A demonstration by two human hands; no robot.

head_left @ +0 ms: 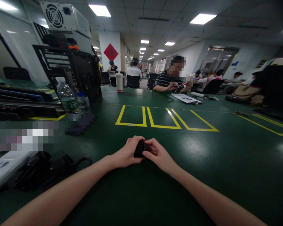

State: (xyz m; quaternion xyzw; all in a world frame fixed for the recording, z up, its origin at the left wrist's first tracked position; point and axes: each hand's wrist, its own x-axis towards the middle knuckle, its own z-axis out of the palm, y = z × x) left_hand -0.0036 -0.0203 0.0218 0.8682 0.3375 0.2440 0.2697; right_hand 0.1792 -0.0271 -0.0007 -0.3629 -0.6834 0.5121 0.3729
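Observation:
Between my hands, low over the green table (141,191), is a small black box-like object (139,148); its exact kind does not show. My left hand (127,153) is wrapped around its left side, with the thumb below and the fingers over the top. On the right side, my right hand (157,154) pinches its edge between thumb and fingers. Part of the object is hidden by the fingers of both hands.
Yellow tape outlines (131,124) mark the table ahead. On the left stand a water bottle (67,97), a black computer case (82,72) and dark cables (58,164). A white cup (119,82) and a clipboard (186,98) are farther back, near a seated person (166,81).

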